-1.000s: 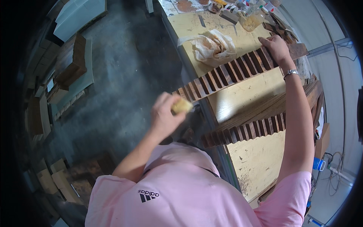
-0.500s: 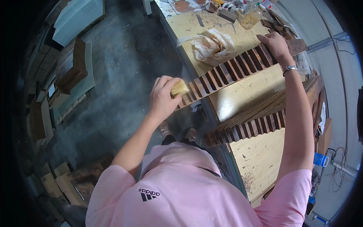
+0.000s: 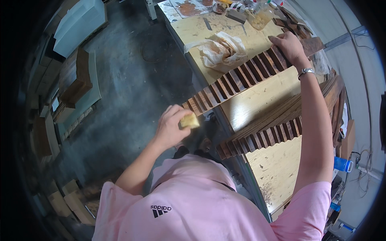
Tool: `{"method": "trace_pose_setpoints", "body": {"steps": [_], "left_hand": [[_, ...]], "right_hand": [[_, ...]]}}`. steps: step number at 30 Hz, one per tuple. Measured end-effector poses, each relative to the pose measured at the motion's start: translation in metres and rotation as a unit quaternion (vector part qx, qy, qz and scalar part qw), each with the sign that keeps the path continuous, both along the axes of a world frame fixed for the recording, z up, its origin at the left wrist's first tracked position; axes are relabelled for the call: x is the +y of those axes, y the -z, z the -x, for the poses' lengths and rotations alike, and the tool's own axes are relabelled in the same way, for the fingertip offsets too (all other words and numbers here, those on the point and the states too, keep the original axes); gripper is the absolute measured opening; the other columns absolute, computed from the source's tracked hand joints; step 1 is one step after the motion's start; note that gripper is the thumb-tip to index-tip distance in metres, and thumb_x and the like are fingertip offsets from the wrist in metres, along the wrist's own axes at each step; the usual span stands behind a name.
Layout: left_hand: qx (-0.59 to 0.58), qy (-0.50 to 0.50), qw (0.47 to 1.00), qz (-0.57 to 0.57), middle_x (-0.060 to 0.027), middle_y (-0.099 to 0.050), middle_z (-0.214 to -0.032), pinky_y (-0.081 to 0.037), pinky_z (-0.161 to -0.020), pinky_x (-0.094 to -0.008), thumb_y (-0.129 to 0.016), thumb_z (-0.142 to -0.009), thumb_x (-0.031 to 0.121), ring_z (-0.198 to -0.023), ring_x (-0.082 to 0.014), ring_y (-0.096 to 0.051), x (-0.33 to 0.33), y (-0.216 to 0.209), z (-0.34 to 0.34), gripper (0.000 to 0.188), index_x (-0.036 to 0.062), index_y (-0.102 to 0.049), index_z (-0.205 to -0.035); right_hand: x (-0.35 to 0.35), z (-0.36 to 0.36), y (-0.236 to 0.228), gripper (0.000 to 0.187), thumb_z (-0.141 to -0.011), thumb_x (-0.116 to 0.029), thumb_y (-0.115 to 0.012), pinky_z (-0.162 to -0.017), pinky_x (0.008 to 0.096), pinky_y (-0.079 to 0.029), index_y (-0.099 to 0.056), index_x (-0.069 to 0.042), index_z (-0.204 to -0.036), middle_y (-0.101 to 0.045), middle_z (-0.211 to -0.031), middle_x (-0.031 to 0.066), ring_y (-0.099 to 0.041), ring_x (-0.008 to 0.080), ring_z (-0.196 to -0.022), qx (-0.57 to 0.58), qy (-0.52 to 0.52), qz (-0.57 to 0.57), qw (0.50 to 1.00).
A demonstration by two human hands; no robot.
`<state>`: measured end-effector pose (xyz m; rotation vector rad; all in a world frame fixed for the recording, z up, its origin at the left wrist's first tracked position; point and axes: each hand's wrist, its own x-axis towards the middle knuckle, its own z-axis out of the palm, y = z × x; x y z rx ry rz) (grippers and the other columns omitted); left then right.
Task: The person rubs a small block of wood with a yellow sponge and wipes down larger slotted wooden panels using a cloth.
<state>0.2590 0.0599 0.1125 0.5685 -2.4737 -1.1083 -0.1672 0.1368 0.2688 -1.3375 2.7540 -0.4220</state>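
A pale yellow sponge (image 3: 190, 120) is gripped between the fingers and thumb of my left hand (image 3: 169, 127), just below the near end of a long notched strip of dark wood (image 3: 237, 80). That strip slants up to the right, its left end jutting past the bench edge. My right hand (image 3: 292, 49) is closed around the strip near its far end, with a metal bracelet on the wrist. Beneath my right forearm, another notched wooden strip (image 3: 263, 138) rests on the bench beside a stack of brown wooden pieces (image 3: 277, 110).
The light plywood bench (image 3: 277, 168) bears a crumpled stained white cloth (image 3: 225, 50), a clear plastic bottle (image 3: 259, 20) and a grey block (image 3: 236, 16). Blue bottle-like object (image 3: 341, 164) sits at right. Wooden pieces (image 3: 76, 76) and cardboard boxes (image 3: 78, 205) stand on the left floor.
My left hand has moved down toward me with the sponge, off the strip's notched face to below its end. My right hand keeps its hold; the whole view has shifted slightly.
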Motion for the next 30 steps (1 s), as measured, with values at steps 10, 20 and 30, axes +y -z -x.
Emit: {"method": "trace_pose_setpoints", "body": {"steps": [10,20,30], "left_hand": [[-0.006,-0.094,0.995,-0.037,-0.0106,-0.06,-0.093,-0.052,-0.075,-0.0408,-0.077,-0.07,0.01,-0.085,-0.0296,-0.063,0.012,0.014,0.0,0.037,0.0048,-0.064,-0.104],[0.051,-0.209,0.976,-0.042,-0.0088,-0.061,-0.091,-0.053,-0.071,-0.0334,-0.078,-0.073,0.004,-0.078,-0.0213,-0.064,-0.009,0.023,0.005,0.033,0.0025,-0.063,-0.102],[0.046,-0.215,0.975,-0.047,-0.0063,-0.06,-0.089,-0.053,-0.069,-0.0319,-0.08,-0.071,0.003,-0.077,-0.0191,-0.063,-0.008,0.026,-0.016,0.034,0.0033,-0.067,-0.102]], "right_hand": [[0.002,0.0,0.0,0.051,-0.083,-0.047,-0.067,-0.084,0.0422,-0.052,-0.073,0.003,-0.093,-0.071,-0.085,0.0263,-0.069,0.0397,-0.083,-0.011,0.002,-0.004,1.0],[0.0,-0.003,-0.001,0.051,-0.084,-0.047,-0.066,-0.081,0.0414,-0.051,-0.073,0.004,-0.088,-0.071,-0.081,0.0243,-0.068,0.0376,-0.078,-0.028,-0.003,-0.014,1.0],[-0.001,-0.003,-0.001,0.052,-0.083,-0.046,-0.067,-0.081,0.0407,-0.052,-0.072,0.005,-0.091,-0.07,-0.082,0.0244,-0.069,0.0384,-0.08,-0.025,0.004,-0.018,1.0]]}}
